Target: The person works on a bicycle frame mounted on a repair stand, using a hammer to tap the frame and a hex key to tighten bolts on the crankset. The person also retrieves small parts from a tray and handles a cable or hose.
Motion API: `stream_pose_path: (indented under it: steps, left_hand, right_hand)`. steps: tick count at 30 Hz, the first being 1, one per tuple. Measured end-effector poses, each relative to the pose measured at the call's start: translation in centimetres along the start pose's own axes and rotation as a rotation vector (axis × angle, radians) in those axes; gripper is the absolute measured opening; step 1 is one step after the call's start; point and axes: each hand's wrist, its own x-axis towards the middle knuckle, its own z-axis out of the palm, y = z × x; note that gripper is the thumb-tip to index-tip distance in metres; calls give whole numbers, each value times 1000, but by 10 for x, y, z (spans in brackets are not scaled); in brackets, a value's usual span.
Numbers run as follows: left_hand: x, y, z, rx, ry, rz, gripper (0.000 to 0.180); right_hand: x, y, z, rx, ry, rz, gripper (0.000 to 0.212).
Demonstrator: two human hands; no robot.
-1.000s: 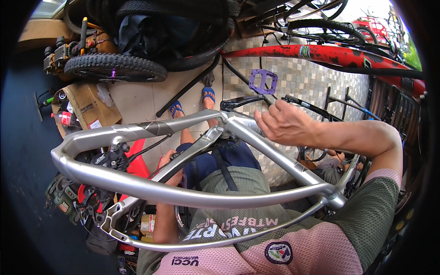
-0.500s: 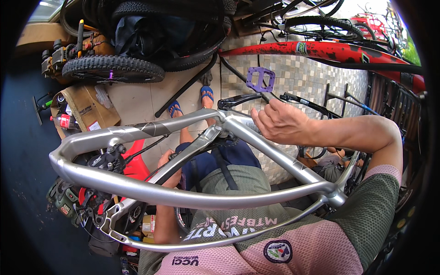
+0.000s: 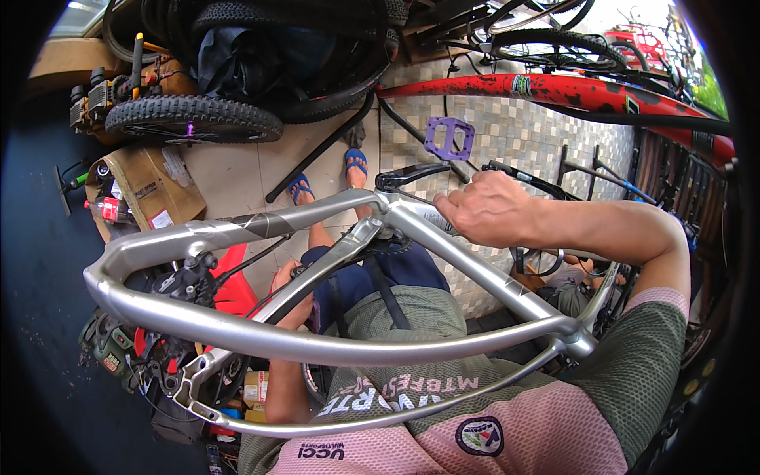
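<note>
A bare silver bicycle frame [image 3: 317,344] lies across my lap, its tubes meeting at a junction [image 3: 388,210] above my knees. My right hand [image 3: 487,210] rests on the tube just right of that junction with its fingers curled tight; what lies under them is hidden. My left hand [image 3: 289,289] reaches up from below and grips the middle tube, half hidden behind it. A black crank arm [image 3: 412,176] and a purple pedal [image 3: 449,138] stick out beyond the junction. A black brake caliper [image 3: 186,277] hangs at the frame's left end.
A knobby tyre [image 3: 194,119] and piled wheels lie at the top left. A red bicycle frame [image 3: 554,91] runs along the top right. A cardboard box [image 3: 142,190] and a plastic bottle [image 3: 107,210] sit on the floor to the left, with tools [image 3: 111,348] below the frame.
My right hand's fingers have curled in tighter beside the junction. The frame and my left hand have hardly moved.
</note>
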Motion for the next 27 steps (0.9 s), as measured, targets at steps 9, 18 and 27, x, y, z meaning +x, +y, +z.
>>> stream_pose_path:
  steps: [9,18,27]
  left_hand:
    - [-7,2,5,-20,41,23,20]
    - [-11,12,7,-37,63,2,22]
    - [-10,38,10,39,189,128,24]
  right_hand:
    - [2,-4,-12,157,-192,158,26]
    - [-8,5,17,922,-25,323,34]
    - [-10,5,61,1372,21,367,32]
